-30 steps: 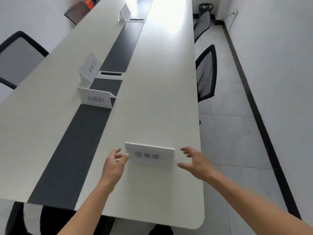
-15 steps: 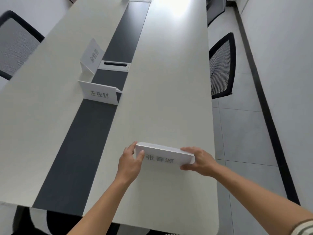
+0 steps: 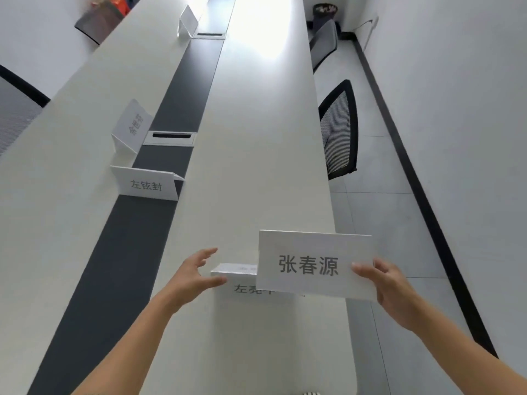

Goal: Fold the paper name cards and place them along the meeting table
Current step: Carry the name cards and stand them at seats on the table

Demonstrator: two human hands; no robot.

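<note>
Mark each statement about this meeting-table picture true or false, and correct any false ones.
1. The right hand holds the card printed 张春源 up above the table. True.
2. The left hand pinches that same card. False: its fingers are spread, and its thumb touches the end of the pile of cards lying on the table.
3. Three folded cards stand further up the table: the near card, the middle card and the far card. True.
4. The table's centre strip is white. False: it is dark grey, between two white halves.
</note>
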